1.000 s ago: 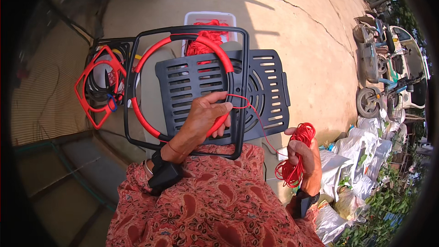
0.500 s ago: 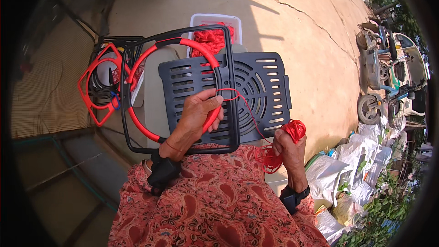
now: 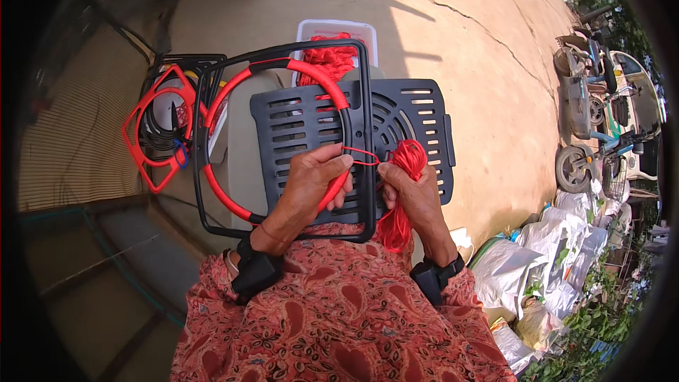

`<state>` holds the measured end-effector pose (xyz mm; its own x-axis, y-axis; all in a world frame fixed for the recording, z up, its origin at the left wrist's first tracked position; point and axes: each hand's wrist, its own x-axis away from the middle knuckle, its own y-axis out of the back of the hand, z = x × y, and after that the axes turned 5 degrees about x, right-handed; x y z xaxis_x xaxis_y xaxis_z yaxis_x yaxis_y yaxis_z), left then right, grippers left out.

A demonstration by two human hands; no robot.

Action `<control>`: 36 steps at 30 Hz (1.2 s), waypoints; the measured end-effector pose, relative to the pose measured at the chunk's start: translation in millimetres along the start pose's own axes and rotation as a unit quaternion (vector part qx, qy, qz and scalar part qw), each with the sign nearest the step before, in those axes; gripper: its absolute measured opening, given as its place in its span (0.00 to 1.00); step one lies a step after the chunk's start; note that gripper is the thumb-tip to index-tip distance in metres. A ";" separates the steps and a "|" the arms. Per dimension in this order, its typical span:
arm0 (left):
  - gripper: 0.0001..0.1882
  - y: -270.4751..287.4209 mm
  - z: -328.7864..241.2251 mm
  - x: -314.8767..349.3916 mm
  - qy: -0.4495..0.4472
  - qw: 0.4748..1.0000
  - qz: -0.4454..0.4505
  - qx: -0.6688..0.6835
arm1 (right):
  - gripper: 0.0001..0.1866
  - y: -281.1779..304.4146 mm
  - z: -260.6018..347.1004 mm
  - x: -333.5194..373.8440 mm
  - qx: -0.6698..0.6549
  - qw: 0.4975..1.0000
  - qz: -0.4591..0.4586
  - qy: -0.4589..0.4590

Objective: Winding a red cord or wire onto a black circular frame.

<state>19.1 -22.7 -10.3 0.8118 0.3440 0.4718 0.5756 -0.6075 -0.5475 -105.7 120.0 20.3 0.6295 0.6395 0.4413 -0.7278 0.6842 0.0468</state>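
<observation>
My left hand (image 3: pixel 309 182) is closed round the lower right of a metal ring (image 3: pixel 228 196), its thumb and forefinger against the red cord. Much of the ring is wrapped in red, with bare black stretches. A black rounded rectangular frame (image 3: pixel 366 99) surrounds the ring and is tilted over my lap. My right hand (image 3: pixel 419 194) grips a bundle of red cord (image 3: pixel 408 159), whose loose strands hang below the fingers. A thin red loop (image 3: pixel 362 155) runs from the ring to my right thumb, across the frame's right bar. Fingertips under the ring are partly hidden.
Behind the frame is a dark grey slotted plastic panel (image 3: pixel 428 124). A white tub (image 3: pixel 371 32) of red cord stands beyond it. At left lie a red-wrapped frame (image 3: pixel 132 127) and black rings. White sacks (image 3: pixel 506 272) and parked scooters (image 3: pixel 580 170) line the right side.
My right hand has moved left and up with the cord bundle, close to the frame's right bar. The cord between the hands is shorter. My left hand stays on the ring, shifted slightly right.
</observation>
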 end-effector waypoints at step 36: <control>0.12 3.7 2.6 6.6 0.037 0.999 0.030 0.009 | 0.09 20.2 -12.9 20.1 -0.094 0.995 0.025 -0.036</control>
<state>26.8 -20.8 -11.0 0.8357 0.2529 0.4875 0.5284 -0.6120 -0.5884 -104.2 151.2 18.5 0.5673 0.6530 0.5017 -0.6904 0.7093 -0.1425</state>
